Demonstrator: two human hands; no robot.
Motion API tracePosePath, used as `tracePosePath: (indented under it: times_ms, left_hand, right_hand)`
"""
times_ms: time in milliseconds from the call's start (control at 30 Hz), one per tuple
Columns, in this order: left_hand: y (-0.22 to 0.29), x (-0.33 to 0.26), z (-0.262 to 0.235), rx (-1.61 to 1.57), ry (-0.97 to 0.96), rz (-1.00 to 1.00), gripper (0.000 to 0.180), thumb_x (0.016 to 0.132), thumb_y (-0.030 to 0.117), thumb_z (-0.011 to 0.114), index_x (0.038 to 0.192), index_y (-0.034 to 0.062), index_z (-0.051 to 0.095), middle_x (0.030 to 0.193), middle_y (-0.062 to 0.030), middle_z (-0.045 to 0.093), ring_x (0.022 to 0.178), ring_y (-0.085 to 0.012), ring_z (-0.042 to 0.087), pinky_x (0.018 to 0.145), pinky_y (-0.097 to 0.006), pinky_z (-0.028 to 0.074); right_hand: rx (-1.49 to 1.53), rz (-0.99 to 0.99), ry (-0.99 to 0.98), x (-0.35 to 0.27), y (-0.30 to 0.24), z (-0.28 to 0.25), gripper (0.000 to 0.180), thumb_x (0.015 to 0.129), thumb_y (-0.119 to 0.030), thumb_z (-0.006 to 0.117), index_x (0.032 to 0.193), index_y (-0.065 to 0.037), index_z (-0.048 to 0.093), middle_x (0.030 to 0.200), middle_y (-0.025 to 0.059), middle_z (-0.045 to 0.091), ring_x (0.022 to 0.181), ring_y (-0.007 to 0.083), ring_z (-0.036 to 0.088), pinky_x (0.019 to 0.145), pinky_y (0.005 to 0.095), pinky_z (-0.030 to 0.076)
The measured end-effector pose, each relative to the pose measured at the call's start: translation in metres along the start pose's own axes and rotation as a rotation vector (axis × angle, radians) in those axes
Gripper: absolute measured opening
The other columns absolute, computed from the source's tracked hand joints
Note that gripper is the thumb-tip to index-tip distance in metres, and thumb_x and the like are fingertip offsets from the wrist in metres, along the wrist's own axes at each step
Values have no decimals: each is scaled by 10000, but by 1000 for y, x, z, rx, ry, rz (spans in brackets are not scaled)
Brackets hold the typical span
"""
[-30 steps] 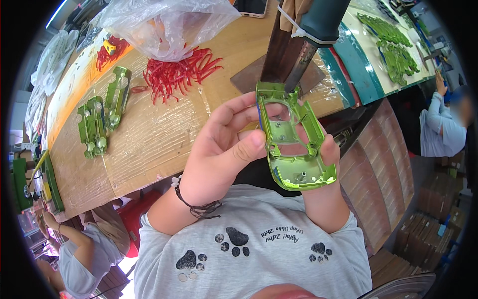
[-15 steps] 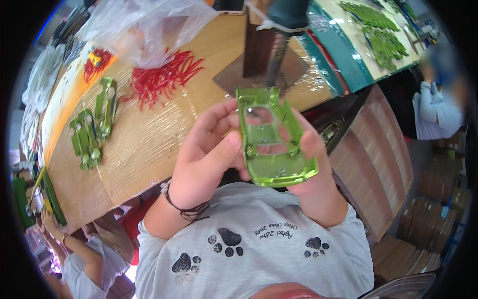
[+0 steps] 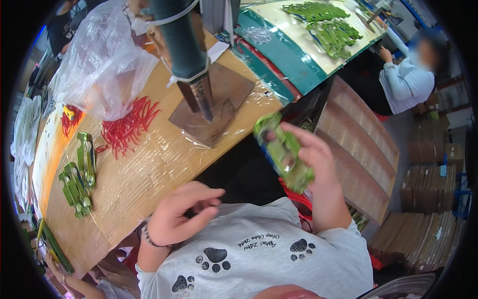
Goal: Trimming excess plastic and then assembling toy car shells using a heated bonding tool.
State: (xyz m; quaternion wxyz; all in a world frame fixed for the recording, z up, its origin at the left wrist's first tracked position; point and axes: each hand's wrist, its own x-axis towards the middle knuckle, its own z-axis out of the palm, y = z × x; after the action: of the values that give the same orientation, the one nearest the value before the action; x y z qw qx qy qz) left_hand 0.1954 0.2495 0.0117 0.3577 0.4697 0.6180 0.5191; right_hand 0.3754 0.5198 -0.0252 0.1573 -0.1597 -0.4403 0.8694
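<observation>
A shiny green toy car body shell [image 3: 294, 172], blurred by motion, is tilted in my right hand [image 3: 321, 159]. The fingers of that hand grip it along its right side, and my thumb is hidden. My left hand [image 3: 186, 212] is apart from it, over my lap by the table's front edge. Its thumb and half-curled fingers are spread and hold nothing. Several more green car shells [image 3: 77, 187] lie on the table left of my left hand. Beyond them is a heap of thin red plastic strips [image 3: 130, 127].
A dark tool with a metal tip [image 3: 206, 112] stands over a brown plate [image 3: 181, 119] on the wooden table [image 3: 149, 169]. A clear plastic bag [image 3: 104, 74] lies behind the red strips. At right are a divided tray [image 3: 353, 144], cardboard stacks [image 3: 418, 234] and a seated co-worker [image 3: 406, 79].
My left hand has let go of the car shell and drawn away to the left and down. My right hand now holds the shell alone, turned. The whole view has shifted, with table items further left.
</observation>
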Motion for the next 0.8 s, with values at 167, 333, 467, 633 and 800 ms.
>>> tracePosePath:
  times_ms: [167, 333, 467, 633, 800]
  left_hand:
    - [-3, -45, -41, 523, 616, 122, 300, 876, -2, 697, 1175, -18, 675, 1098, -125, 687, 824, -185, 628, 709, -281, 484]
    - [-16, -78, -98, 1582, 894, -186, 425, 934, 127, 690, 1322, -15, 590, 1370, -176, 595, 1234, -343, 555, 1036, -447, 440]
    - [-61, -121, -130, 1583, 837, -395, 497, 987, 266, 624, 1372, -39, 548, 1455, -218, 535, 1334, -402, 484, 1124, -487, 371]
    - [-44, -123, -103, 1342, 861, -602, 442, 984, 265, 621, 1310, -32, 594, 1392, -220, 576, 1269, -416, 521, 1085, -464, 409]
    - [-30, -101, -95, 1321, 893, -380, 230, 911, 202, 696, 1027, 9, 650, 1032, -167, 640, 1006, -410, 582, 893, -480, 472]
  right_hand:
    - [-753, -398, 469, 78, -51, -49, 475, 915, -77, 600, 1378, 33, 605, 1261, 125, 677, 1000, 174, 682, 895, 294, 528]
    - [-1283, -643, 713, 154, -94, -116, 391, 883, -224, 724, 1208, -8, 698, 1124, 153, 637, 837, 235, 672, 815, 328, 546]
    - [-1361, -1026, 966, 184, -104, -145, 497, 875, -321, 798, 1216, -7, 618, 1198, 177, 484, 973, 287, 601, 858, 352, 534]
    - [-1597, -1317, 830, 159, -65, -88, 425, 906, -227, 720, 1252, -14, 596, 1271, 198, 532, 1236, 359, 475, 1062, 471, 362]
    - [-1535, -1704, 323, 82, 20, -20, 378, 945, -131, 636, 1280, 10, 532, 1232, 227, 520, 1134, 398, 496, 949, 478, 457]
